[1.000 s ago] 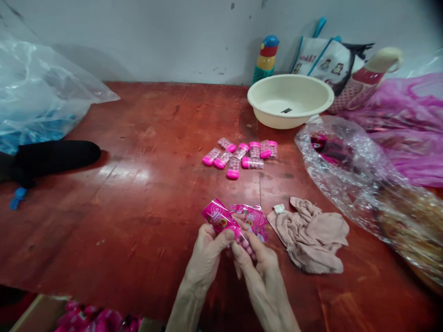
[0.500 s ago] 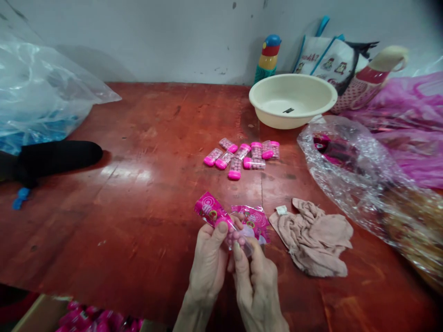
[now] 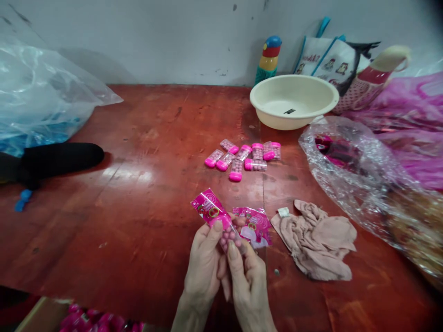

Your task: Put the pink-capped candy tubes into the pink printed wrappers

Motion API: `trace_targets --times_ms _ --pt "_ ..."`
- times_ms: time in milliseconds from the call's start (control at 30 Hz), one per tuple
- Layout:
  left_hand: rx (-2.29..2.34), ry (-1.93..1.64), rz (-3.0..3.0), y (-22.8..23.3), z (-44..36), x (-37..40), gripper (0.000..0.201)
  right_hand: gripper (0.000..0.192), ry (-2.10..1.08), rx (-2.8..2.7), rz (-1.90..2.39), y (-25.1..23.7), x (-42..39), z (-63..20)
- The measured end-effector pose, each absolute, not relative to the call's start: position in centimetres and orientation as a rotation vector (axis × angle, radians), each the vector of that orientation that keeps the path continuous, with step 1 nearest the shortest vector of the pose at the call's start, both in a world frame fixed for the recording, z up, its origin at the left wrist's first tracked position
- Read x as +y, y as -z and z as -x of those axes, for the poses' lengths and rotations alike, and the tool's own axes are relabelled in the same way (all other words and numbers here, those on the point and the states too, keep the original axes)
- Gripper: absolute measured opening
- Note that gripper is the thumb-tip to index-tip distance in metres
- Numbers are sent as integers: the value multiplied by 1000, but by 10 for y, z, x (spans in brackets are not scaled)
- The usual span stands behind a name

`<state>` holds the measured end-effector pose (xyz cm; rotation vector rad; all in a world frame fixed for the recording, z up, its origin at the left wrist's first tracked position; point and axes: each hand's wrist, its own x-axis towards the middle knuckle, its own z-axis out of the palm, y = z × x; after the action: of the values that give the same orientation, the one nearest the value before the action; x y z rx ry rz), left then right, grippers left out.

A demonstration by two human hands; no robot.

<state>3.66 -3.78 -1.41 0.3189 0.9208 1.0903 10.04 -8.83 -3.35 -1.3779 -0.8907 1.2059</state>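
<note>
Both hands meet near the counter's [image 3: 138, 152] near edge: left hand [image 3: 204, 265] and right hand [image 3: 247, 283] pinch a clear candy tube [image 3: 231, 236] half-sleeved in a pink wrapper [image 3: 209, 208]. Second wrapper [image 3: 256, 224] just right, beige cloth [image 3: 316, 240] beyond. Capped tubes [image 3: 244, 156] farther off; wide bare room left.

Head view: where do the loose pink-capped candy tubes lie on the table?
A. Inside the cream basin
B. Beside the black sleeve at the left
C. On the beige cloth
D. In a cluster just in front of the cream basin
D: the pink-capped tubes lie clustered on the bare wooden table, just in front of the cream basin.
</note>
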Motion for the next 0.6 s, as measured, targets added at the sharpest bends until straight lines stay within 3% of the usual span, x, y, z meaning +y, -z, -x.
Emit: trace_targets --times_ms 233,467,600 --pt "852 -990 -319 15 -46 -42 19 42 -915 -913 1667 54 -102 -104" --pt "877 -1056 -330 22 -35 -40 16 33 -1169 -821 1353 45 -87 -103" --pt "893 -1043 -406 20 -37 -41 14 37 -1232 -744 1400 46 -95 -94"
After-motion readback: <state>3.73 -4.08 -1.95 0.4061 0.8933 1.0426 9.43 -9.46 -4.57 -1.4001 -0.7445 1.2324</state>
